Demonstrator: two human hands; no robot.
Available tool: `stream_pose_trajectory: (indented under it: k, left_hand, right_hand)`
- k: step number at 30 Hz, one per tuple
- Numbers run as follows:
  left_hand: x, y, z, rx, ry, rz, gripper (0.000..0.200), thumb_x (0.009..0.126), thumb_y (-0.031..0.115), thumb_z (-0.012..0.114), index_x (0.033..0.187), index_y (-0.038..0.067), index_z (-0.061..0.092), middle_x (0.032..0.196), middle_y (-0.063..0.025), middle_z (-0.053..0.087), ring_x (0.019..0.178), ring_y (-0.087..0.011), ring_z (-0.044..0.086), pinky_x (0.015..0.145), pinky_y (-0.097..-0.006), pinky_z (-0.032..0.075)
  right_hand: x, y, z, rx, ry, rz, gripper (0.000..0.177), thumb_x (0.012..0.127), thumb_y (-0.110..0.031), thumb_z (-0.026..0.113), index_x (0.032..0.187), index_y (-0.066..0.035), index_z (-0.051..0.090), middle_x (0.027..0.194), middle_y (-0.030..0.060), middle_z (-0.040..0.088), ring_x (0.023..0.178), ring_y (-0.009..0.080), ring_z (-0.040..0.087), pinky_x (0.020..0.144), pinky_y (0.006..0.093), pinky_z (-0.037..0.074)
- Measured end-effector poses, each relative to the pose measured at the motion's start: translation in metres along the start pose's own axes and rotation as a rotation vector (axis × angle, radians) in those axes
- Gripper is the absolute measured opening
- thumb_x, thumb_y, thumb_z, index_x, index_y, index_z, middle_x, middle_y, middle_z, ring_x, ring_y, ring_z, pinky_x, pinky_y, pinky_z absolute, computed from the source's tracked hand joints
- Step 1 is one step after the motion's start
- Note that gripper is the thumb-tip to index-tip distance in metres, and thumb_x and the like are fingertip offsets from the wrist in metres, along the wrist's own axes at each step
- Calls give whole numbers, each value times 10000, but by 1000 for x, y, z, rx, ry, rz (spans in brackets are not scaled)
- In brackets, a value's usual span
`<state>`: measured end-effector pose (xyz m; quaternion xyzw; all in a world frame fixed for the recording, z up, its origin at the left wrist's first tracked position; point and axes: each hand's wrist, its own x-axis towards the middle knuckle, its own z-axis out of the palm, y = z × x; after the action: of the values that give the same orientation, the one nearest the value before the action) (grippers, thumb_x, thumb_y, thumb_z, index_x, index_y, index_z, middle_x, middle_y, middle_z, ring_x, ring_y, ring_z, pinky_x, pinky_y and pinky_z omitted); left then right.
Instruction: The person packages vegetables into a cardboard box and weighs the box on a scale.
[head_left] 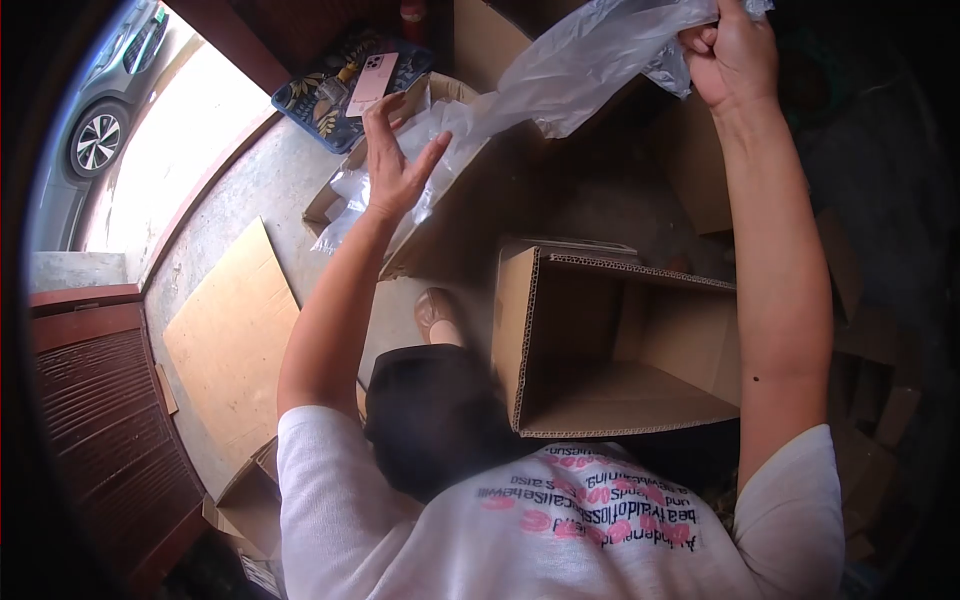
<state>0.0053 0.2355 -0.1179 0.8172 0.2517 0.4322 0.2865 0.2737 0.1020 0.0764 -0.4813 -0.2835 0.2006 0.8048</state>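
Note:
My right hand (735,62), raised at the upper right, is closed around one end of a clear plastic sheet (590,65). The sheet stretches down to the left, its other end lying in a low cardboard box (322,205). Over that box is my left hand (397,170), its thumb and fingers spread, with the plastic right beside it. An open cardboard carton (630,400) rests against my lap, its opening facing up and its inside in shadow.
Beyond the low box, a patterned blue tray (300,105) carries a pink phone (375,80). A flat cardboard sheet (235,335) lies on the floor at left, near a slatted brown door (100,420). More cardboard (870,400) is at right. A car (95,140) stands outside.

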Motion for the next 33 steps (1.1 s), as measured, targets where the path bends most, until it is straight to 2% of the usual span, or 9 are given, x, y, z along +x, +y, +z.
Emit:
stream_pose_trajectory:
  k: [5,10,15,19,21,23,26,31,33]
  left_hand:
    - [22,78,44,58,-83,219,601,722,346,747,1151,12,491,1141,-178,497,1068,-341,479,890,-397,422]
    - [48,104,67,-373,-237,-67,265,866,252,627,933,-3,596,884,-137,636,809,-246,606,761,-325,463]
    - [95,176,36,-666,-456,-58,239,908,208,557,939,-29,576,755,-54,633,688,-81,567,636,-230,456]
    - [117,229,26,-457,-606,-86,373,855,322,648,1080,39,556,951,-61,648,778,-106,595,748,-243,464]
    - [141,253,25,-412,-873,-49,374,860,249,630,1095,-32,556,946,-154,644,819,-203,627,720,-297,488]
    - [139,269,40,-413,-868,27,256,861,185,610,912,-66,624,733,-125,641,639,-150,605,569,-272,471]
    - [146,317,40,-121,-987,85,219,854,157,586,898,-52,637,737,-140,647,646,-176,613,588,-292,482]
    - [140,361,40,200,-1088,355,286,848,155,581,1053,-44,596,936,-160,646,872,-239,625,746,-306,494]
    - [123,342,42,123,-941,463,386,832,183,610,1154,-19,540,1070,-162,616,993,-239,593,841,-302,472]
  right_hand:
    - [12,-36,-69,206,-93,202,155,891,-221,611,801,-109,551,630,-36,498,484,72,422,449,213,342]
    - [38,-64,-199,360,-295,345,83,871,-67,594,931,-14,570,758,115,595,590,214,569,561,296,473]
    - [33,-72,-209,108,421,339,246,860,-38,601,1059,34,475,836,129,550,734,185,579,657,290,493]
    - [-18,-68,-167,-817,379,-555,297,828,-9,608,1066,38,437,988,111,550,833,157,566,769,279,474]
    - [-84,-65,-120,-1040,-101,-989,180,738,-7,610,899,-32,533,870,92,573,800,226,573,739,325,465]
    - [-123,-64,-88,-1193,-766,-1228,120,723,-58,591,842,-74,583,910,48,595,916,203,593,820,337,486]
    - [-130,-47,-50,-1261,-677,-1314,314,763,-127,590,1073,-81,572,1093,70,584,1110,233,528,945,357,441]
    - [-111,-56,-52,-1800,-934,-229,243,709,-172,684,894,-19,646,859,116,635,851,252,609,814,355,453]
    - [-105,-50,-78,-1460,-861,-139,215,712,-185,712,826,-14,649,744,122,623,754,254,612,745,355,466]
